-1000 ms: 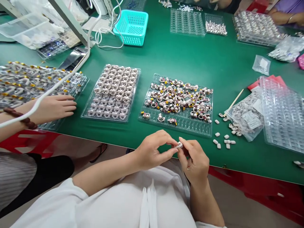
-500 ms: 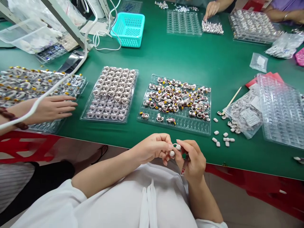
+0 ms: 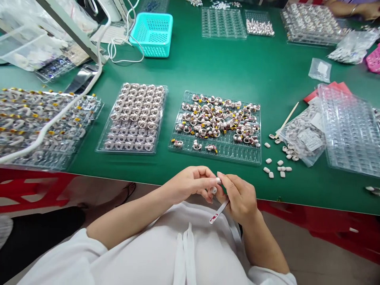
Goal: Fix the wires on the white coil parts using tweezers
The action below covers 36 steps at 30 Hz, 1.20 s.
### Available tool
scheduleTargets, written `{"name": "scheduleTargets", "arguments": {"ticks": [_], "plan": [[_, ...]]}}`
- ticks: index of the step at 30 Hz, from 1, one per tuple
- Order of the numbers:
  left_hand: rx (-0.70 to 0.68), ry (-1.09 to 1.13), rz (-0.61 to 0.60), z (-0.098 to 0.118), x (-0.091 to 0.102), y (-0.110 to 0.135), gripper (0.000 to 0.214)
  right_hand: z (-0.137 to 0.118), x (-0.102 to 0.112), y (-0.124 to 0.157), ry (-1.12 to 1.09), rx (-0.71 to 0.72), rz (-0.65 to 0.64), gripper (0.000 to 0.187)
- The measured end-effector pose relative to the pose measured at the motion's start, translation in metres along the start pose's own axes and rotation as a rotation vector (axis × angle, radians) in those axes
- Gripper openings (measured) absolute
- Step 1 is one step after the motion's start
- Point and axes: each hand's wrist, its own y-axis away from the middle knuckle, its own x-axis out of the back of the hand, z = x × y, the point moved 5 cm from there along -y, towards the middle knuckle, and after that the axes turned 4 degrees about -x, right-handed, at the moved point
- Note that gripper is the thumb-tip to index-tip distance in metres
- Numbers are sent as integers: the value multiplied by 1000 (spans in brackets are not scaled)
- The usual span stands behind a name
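In front of my lap, at the table's near edge, my left hand pinches a small white earbud-like piece with rounded ends. My right hand meets it fingertip to fingertip, closed on the other end of the piece. A thin white strip with red marks also sticks out from under the right hand, pointing down and left. The fingers cover most of the piece. Beyond my hands lies a clear tray heaped with similar curved pieces bearing yellow tabs.
Left stand a tray of beige parts and a stack of filled trays. To the right are loose white caps, a bag of caps, a wooden stick and clear trays. A turquoise basket sits behind. Another person's arm shows far right.
My right hand has turned, swinging the strip outward to the left so its marked face shows. The ring of the piece is now more covered. Another person's hand at left has gone from view.
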Motion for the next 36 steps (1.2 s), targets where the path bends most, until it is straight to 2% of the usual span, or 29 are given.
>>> {"name": "scheduleTargets", "arguments": {"ticks": [6, 11, 17, 23, 32, 36], "plan": [[-60, -86, -22, 4, -3, -1, 33, 0, -1, 0, -64, -38, -28, 46], [-30, -67, 8, 1, 0, -2, 32, -1, -1, 1, -81, -64, 12, 43], [-3, -4, -19, -6, 2, -4, 35, -2, -2, 4, -54, -24, -27, 47], [-39, -108, -16, -3, 3, -3, 35, -6, -3, 4, -38, 33, -31, 39], [-79, -156, -75, -5, 2, -3, 36, -6, -5, 1, -58, -17, -50, 35], [-78, -119, -67, -7, 4, -2, 37, -6, -6, 0, -155, -79, -47, 36]]}}
